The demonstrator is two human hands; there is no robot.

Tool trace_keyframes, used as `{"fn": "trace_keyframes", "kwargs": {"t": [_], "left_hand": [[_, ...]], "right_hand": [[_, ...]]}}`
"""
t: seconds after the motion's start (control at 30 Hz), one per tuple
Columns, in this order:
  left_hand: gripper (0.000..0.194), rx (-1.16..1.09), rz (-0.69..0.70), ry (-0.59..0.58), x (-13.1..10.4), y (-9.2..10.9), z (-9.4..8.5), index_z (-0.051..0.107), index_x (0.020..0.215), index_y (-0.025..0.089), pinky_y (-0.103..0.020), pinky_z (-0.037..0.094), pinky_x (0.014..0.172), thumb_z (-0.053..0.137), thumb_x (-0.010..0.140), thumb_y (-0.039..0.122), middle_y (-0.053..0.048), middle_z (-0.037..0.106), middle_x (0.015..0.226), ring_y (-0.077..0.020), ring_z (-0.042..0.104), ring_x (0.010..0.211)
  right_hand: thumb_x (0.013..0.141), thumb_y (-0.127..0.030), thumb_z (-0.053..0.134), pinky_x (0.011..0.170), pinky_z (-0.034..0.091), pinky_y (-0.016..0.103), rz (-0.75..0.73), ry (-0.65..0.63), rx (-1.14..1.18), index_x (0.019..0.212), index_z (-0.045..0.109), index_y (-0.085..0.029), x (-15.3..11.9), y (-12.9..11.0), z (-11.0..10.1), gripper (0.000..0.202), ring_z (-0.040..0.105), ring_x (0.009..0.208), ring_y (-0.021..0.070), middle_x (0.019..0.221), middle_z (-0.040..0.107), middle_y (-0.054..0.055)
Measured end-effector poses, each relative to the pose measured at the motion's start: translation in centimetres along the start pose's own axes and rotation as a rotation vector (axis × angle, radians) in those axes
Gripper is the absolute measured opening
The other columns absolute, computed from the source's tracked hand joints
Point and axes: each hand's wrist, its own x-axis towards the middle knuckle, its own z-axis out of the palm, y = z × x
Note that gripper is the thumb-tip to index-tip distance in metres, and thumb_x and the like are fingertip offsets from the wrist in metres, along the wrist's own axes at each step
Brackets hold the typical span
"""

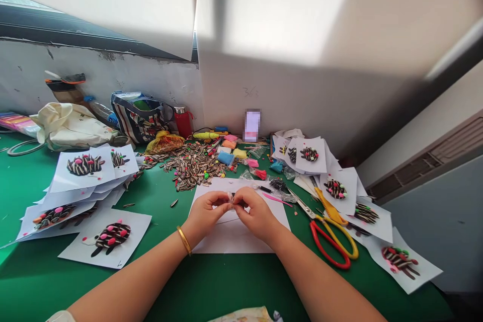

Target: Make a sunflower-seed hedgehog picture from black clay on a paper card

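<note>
My left hand and my right hand meet over a white sheet of paper. Thumbs and fingertips of both pinch a small bit of clear plastic wrapper; what is inside it, if anything, is hidden. Just beyond my right hand lie a black pen, a pink stick-like tool and a packet of black clay. Scissors with red and yellow handles rest to the right of the sheet. A pile of striped sunflower seeds spreads behind the sheet.
Cards with seed-and-clay animals are stacked at left and right. Coloured clay packets lie by the seeds. At the back stand a red flask, a striped bag and a phone. A yellow-handled cutter lies near the scissors.
</note>
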Motion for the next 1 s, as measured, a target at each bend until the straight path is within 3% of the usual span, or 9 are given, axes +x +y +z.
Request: {"fn": "trace_keyframes", "kwargs": {"t": [0.2, 0.47, 0.7, 1.0], "left_hand": [[0.015, 0.055, 0.123, 0.056, -0.28, 0.77, -0.12, 0.068, 0.082, 0.019, -0.028, 0.055, 0.068, 0.068, 0.082, 0.034, -0.003, 0.070, 0.080, -0.0159, 0.064, 0.072], [0.018, 0.290, 0.323, -0.064, -0.36, 0.87, -0.59, 0.072, 0.103, 0.026, -0.029, 0.054, 0.072, 0.059, 0.092, 0.026, -0.004, 0.071, 0.089, -0.0163, 0.065, 0.081], [0.014, 0.434, 0.523, 0.038, -0.53, 0.93, -0.55, 0.071, 0.095, 0.022, -0.030, 0.055, 0.080, 0.057, 0.093, 0.022, -0.006, 0.073, 0.097, -0.0171, 0.068, 0.089], [0.015, 0.456, 0.558, 0.042, -0.48, 0.65, -0.57, 0.070, 0.101, 0.023, -0.031, 0.056, 0.083, 0.060, 0.091, 0.022, -0.007, 0.071, 0.104, -0.0176, 0.067, 0.095]], "right_hand": [[0.084, -0.025, 0.058, 0.071, 0.046, 0.030, 0.205, -0.004, 0.149, 0.086, 0.058, -0.022, 0.08, 0.08, 0.36, 0.003, 0.056, 0.079, 0.0158, 0.089, 0.063, 0.002], [0.078, -0.032, 0.068, 0.072, 0.050, 0.032, 0.315, 0.002, 0.497, 0.081, 0.052, -0.023, 0.23, 0.21, 0.56, 0.019, 0.058, 0.077, 0.0156, 0.082, 0.061, 0.000], [0.078, -0.033, 0.069, 0.072, 0.049, 0.031, 0.362, -0.012, 0.567, 0.081, 0.053, -0.022, 0.34, -0.01, 0.63, 0.019, 0.058, 0.075, 0.0145, 0.081, 0.060, -0.001], [0.080, -0.032, 0.068, 0.063, 0.043, 0.027, 0.362, -0.089, 0.651, 0.084, 0.052, -0.022, 0.20, 0.08, 0.28, 0.019, 0.051, 0.067, 0.0116, 0.079, 0.056, -0.002]]}}
